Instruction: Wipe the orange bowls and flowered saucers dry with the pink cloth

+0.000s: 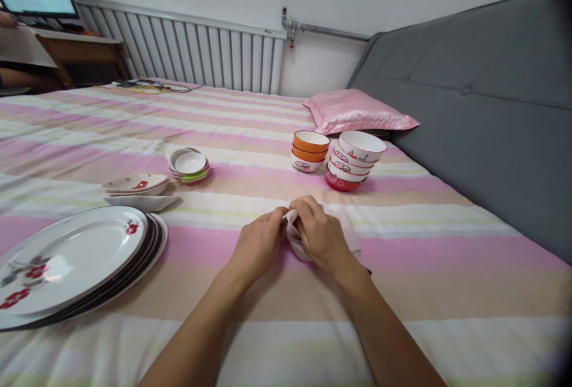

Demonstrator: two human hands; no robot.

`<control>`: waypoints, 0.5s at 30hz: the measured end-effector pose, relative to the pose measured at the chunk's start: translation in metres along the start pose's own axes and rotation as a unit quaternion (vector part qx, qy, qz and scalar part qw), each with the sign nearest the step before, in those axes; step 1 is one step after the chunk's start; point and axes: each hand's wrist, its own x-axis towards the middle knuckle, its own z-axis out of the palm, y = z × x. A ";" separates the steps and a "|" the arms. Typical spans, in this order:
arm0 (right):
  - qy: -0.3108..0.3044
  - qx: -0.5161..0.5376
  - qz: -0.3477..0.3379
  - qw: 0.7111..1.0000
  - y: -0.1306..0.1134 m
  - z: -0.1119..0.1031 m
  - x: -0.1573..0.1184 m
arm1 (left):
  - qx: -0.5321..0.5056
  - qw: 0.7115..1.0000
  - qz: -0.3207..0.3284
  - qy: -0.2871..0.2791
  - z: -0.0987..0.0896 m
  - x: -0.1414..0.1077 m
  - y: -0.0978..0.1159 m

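Note:
Both hands meet over the bed, just in front of the stacked bowls. My right hand (315, 232) is closed on a pale, folded cloth (346, 229), which spreads out behind and to the right of the fingers. My left hand (261, 241) is closed too, its fingertips pinching the cloth's near-left edge. Whether anything lies inside the folds is hidden by the fingers. A small dark tip shows by my right wrist; its kind cannot be made out. Beyond the hands stand a stack of orange and white bowls (310, 147) and a taller stack of white and red bowls (355, 161).
At left lie large floral oval plates (84, 250) in a pile, small oval dishes (136, 186) and nested little bowls (190, 164). A pink pillow (357, 110) rests against the grey headboard (469, 83). Cables (154, 86) lie near the radiator (201, 47). A person sits partly visible at far left.

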 end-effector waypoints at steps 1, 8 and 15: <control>0.001 0.000 -0.007 1.000 -0.001 0.000 0.000 | -0.003 1.000 0.001 0.000 0.000 0.000 0.000; 0.038 0.101 0.012 0.994 0.009 0.005 0.001 | -0.105 0.994 -0.018 0.005 0.002 0.000 -0.003; 0.140 0.347 0.121 0.919 0.024 0.014 0.006 | -0.201 0.978 -0.043 0.037 0.001 0.004 -0.011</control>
